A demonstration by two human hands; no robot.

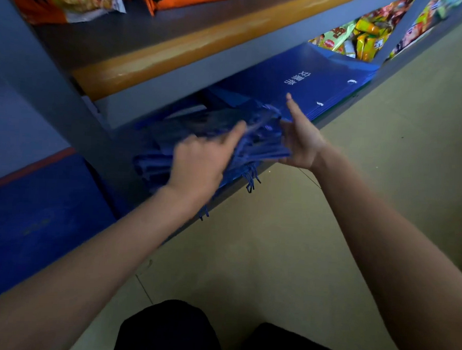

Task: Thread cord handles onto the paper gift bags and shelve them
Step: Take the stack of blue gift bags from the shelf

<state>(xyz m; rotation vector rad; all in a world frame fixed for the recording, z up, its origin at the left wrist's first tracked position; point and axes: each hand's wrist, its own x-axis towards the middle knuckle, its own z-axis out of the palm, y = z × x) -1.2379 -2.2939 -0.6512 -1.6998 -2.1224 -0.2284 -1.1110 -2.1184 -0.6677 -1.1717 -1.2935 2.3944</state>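
Note:
A stack of flat blue paper gift bags (301, 80) with white lettering lies on the low grey shelf (339, 114). In front of it sits a blurred pile of blue bags with cord handles (262, 149); blue cords (252, 179) hang over the shelf edge. My left hand (201, 160) is blurred and lies on top of this pile, index finger stretched out. My right hand (300, 140) holds the pile's right end, thumb pointing up, fingers hidden under the bags.
An orange beam (176, 50) crosses above the shelf opening. Snack packets (360, 35) lie at the back right and more on the upper shelf (73, 1). A blue mat (40, 215) lies at the left. The beige floor (301, 242) and my dark knees (172, 330) are below.

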